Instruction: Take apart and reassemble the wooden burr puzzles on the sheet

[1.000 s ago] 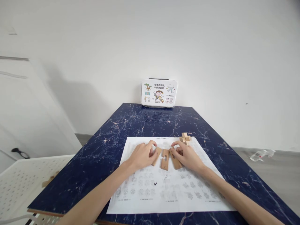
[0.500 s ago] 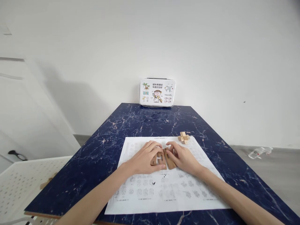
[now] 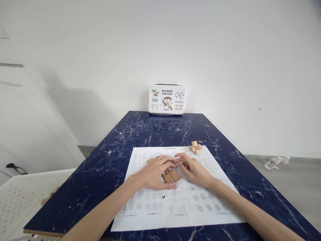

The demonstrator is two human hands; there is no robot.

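My left hand (image 3: 155, 173) curves over flat brown wooden puzzle pieces (image 3: 172, 175) with cut-out slots, its fingers on their far side and its thumb along the near side. The pieces lie side by side on a printed white sheet (image 3: 150, 222), partly covered by the hand. At the right, my right hand (image 3: 197, 170) is bent inward, its fingertips close to those of the left. A bit of brown wood shows between its thumb and fingers; most of that piece is hidden. Another light wooden bit (image 3: 149, 160) peeks out behind the left hand.
An assembled wooden cross puzzle (image 3: 195, 147) sits at the sheet's far right corner. A white cartoon-printed case (image 3: 167, 99) stands against the wall at the back of the blue marbled table (image 3: 160, 130). A perforated white surface (image 3: 22, 201) is at left; clear plastic (image 3: 276, 162) lies on the floor at right.
The flat wooden pieces have turned and now lie closer together, nearer the left hand. My right hand has drawn slightly away from them, and its fingers have shifted.
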